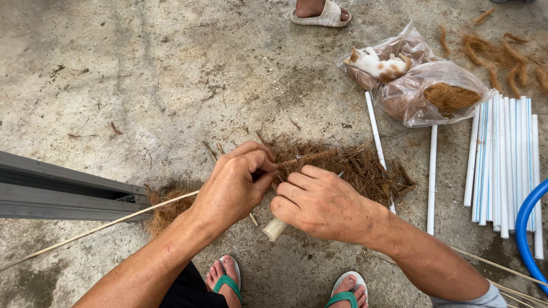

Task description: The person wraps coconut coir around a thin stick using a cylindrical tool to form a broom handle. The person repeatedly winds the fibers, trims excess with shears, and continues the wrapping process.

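Both hands meet over a heap of brown coconut fibre (pixel 365 168) on the concrete floor (pixel 142 68). Left hand (pixel 233 185) is curled shut around a stick wrapped in fibre cord (pixel 308 158), whose wound end juts out beyond its knuckles; right hand (pixel 319 202) is closed around the pale lower end of the stick (pixel 275 228), fingers bent toward the left thumb. Judging by this, winding is midway, and another turn calls for a firm pinch and a twist. A thin cane (pixel 97 228) trails away behind the left wrist. White tubes (pixel 502 159) lie well beyond the right forearm; bare floor opens ahead of the left hand.
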